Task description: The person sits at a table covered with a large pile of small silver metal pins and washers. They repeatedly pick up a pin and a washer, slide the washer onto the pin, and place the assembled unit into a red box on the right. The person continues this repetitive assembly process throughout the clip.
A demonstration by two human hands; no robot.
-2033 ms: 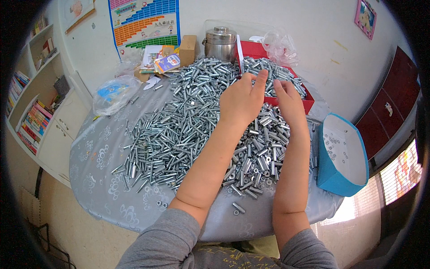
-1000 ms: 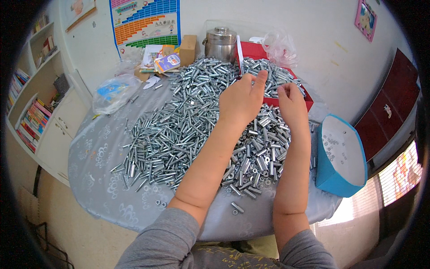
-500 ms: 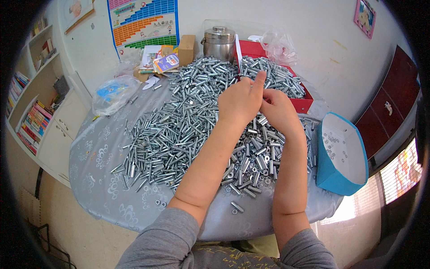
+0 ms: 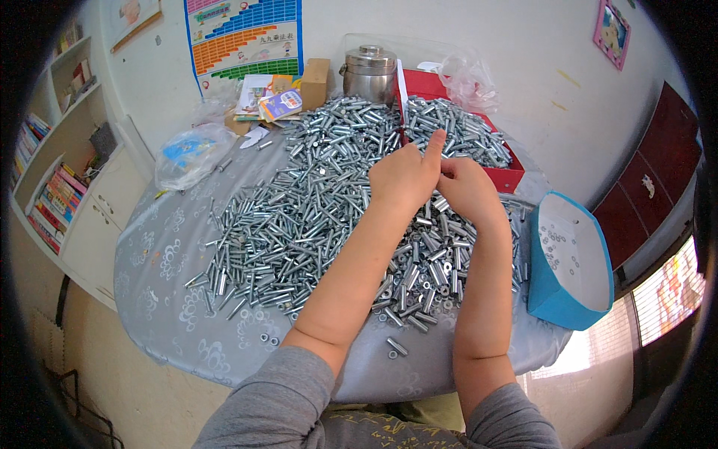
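My left hand (image 4: pixel 404 175) is closed with its thumb pointing up, over a large heap of metal bolts and sleeves (image 4: pixel 299 217). Against it, my right hand (image 4: pixel 473 187) is closed too, its fingertips meeting the left hand. Whatever they grip between them is hidden by the fingers. Beyond the hands, a red box (image 4: pixel 510 178) holds many more metal sleeves. Below them, short sleeves, nuts and washers (image 4: pixel 419 288) lie at the near right side of the heap.
At the right edge of the table stands a blue box (image 4: pixel 562 288) with small washers inside. A steel pot (image 4: pixel 369 73), a cardboard box (image 4: pixel 315 82) and booklets (image 4: pixel 281 105) stand at the back. A plastic bag (image 4: pixel 191 156) lies far left. One loose sleeve (image 4: pixel 397 346) rests near the front.
Both hands stay together over the heap, with barely any shift in their pose. The whole view has moved down slightly.
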